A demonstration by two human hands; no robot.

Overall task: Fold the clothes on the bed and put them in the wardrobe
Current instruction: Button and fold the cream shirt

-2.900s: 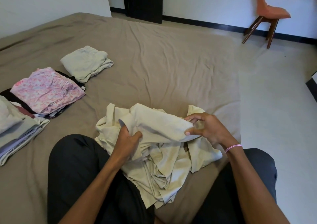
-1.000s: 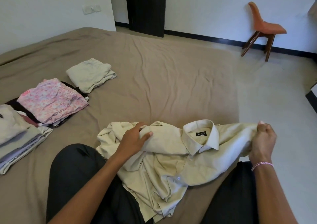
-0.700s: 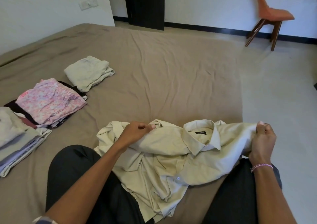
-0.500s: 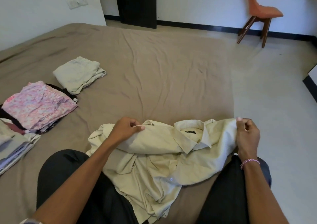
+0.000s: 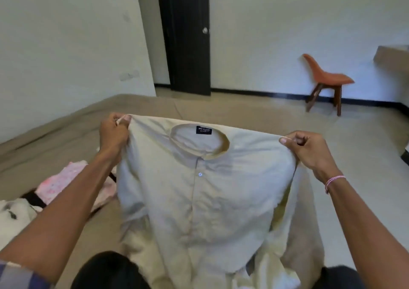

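A cream button-up shirt (image 5: 199, 195) hangs spread out in front of me above the bed (image 5: 55, 134), its collar and dark label facing me. My left hand (image 5: 114, 129) pinches the left shoulder. At the other shoulder, my right hand (image 5: 307, 149) pinches the cloth. The shirt's lower part drapes down over my lap. A pink patterned folded garment (image 5: 64, 182) lies on the bed at the left, partly hidden behind my left forearm. The wardrobe is not in view.
A white and dark garment (image 5: 13, 213) lies at the far left edge. The dark door (image 5: 188, 36) stands in the far wall. An orange chair (image 5: 325, 83) sits on the floor at the right. A brown ledge (image 5: 391, 58) juts in at the right edge.
Both hands have lifted the shirt off the bed by its shoulders and spread it upright. My view has tilted up toward the door and wall.
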